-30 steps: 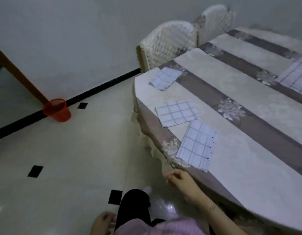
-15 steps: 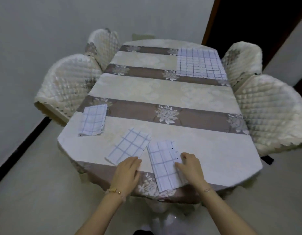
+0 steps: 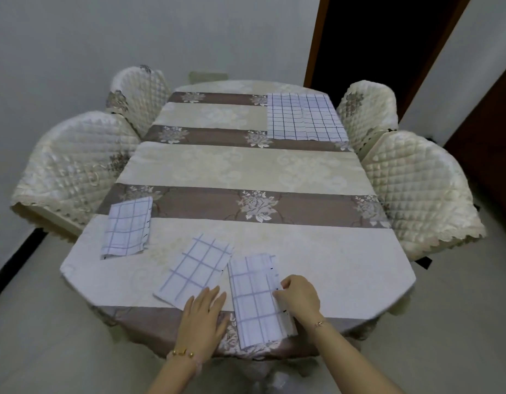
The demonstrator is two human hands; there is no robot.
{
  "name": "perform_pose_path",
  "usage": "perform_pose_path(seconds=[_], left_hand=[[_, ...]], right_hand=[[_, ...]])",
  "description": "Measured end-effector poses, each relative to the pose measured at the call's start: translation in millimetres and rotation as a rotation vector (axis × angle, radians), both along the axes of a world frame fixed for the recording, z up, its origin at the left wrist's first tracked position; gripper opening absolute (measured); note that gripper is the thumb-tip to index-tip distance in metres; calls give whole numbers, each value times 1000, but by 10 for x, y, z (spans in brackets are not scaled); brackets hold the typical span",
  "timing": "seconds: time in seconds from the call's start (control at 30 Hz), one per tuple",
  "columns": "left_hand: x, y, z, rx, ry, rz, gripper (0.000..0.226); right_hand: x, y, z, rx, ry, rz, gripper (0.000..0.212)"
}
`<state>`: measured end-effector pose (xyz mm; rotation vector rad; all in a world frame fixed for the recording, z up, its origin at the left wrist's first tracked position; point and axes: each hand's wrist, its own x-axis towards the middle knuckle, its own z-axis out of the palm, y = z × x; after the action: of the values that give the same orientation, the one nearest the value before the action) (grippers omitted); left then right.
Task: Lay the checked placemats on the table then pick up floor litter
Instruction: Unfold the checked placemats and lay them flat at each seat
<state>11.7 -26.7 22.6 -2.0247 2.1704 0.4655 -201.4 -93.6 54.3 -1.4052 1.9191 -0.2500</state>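
Right hand (image 3: 298,298): fingers curled, pinching right edge of nearest placemat (image 3: 254,302), which lies folded and overhangs near edge of table (image 3: 360,280). Left hand (image 3: 203,317): flat, fingers straight, palm down, fingertips at near edge of middle placemat (image 3: 196,268). Third placemat (image 3: 128,227) lies folded further left. Spread placemats (image 3: 303,116) at far right corner. Quilted chairs (image 3: 411,189) both sides.

Dim even indoor light, soft overall focus, wide-angle bending at edges, black doorway (image 3: 374,38)
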Motion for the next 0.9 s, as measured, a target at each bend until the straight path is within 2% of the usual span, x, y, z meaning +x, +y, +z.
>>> perform_pose_path(seconds=[0.07,0.17,0.37,0.43,0.5,0.57,0.67,0.77,0.9], left_hand=[[-5,7,10,19,17,24,73],[-18,17,13,24,24,34,71],[-4,-40,57,-35,89,66,63],[-82,-69,126,-86,157,64,70],[-210,-101,250,-161,264,102,78],[-395,-135,462,-185,442,127,73],[-704,-217,747,-171,684,112,44],[-940,-305,901,-117,895,206,43],[-1050,-367,971,-11,1133,340,44]], right_hand=[[-6,0,-11,-21,-17,-6,41],[-70,15,-16,-40,-96,-37,25],[-298,30,158,-20,-575,-321,8],[-369,42,250,-22,-679,-390,12],[-415,43,317,-17,-777,-442,27],[-428,45,369,-20,-836,-464,33],[-368,69,473,-67,-880,-408,24],[-280,111,570,-89,-934,-352,16],[-218,170,651,-42,-989,-268,25]])
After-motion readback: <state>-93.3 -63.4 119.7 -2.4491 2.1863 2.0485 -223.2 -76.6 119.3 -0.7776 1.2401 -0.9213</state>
